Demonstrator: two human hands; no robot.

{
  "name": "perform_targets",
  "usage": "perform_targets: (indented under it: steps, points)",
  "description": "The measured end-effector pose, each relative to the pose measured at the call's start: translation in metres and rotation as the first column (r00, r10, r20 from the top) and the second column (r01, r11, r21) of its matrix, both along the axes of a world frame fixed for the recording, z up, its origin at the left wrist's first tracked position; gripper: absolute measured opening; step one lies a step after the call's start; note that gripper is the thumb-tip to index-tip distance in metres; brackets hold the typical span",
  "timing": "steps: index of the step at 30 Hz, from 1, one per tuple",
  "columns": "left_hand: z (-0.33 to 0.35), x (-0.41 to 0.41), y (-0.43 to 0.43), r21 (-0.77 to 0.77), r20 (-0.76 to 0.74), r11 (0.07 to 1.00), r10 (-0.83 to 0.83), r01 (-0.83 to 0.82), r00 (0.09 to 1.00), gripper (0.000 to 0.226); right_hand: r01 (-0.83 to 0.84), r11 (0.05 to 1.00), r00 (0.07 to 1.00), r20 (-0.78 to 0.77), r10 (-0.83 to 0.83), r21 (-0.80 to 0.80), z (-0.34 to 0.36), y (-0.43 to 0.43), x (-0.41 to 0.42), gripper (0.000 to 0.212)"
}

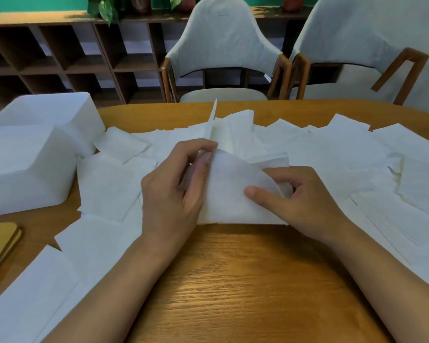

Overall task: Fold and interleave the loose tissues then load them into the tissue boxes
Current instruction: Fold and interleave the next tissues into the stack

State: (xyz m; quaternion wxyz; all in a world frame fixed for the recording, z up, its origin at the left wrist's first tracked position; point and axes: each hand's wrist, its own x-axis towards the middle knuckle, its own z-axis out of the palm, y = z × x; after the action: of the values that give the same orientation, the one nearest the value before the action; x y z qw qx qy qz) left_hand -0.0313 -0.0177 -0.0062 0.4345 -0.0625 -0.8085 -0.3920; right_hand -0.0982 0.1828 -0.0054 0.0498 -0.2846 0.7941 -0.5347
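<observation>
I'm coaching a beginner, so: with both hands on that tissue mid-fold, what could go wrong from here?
The thin white paper tissue, pinched by the left hand and right hand, may tear or fold crooked if tugged. The loose white tissues around it could catch in the fold or slide off the wooden table.

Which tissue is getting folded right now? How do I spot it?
Find the wooden table. In the middle of its white tissue heap, nearest you, is the curled tissue. Only it is pinched by the left grip and right grip.
</observation>
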Motion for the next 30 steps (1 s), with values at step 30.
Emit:
perform_targets:
  steps: [30]
  points:
    - [0.003, -0.007, -0.015, 0.329, 0.465, 0.919, -0.357, 0.215, 0.81, 0.016, -0.003, 0.986, 0.954, 0.296, 0.053, -0.169, 0.005, 0.0, -0.007, 0.043]
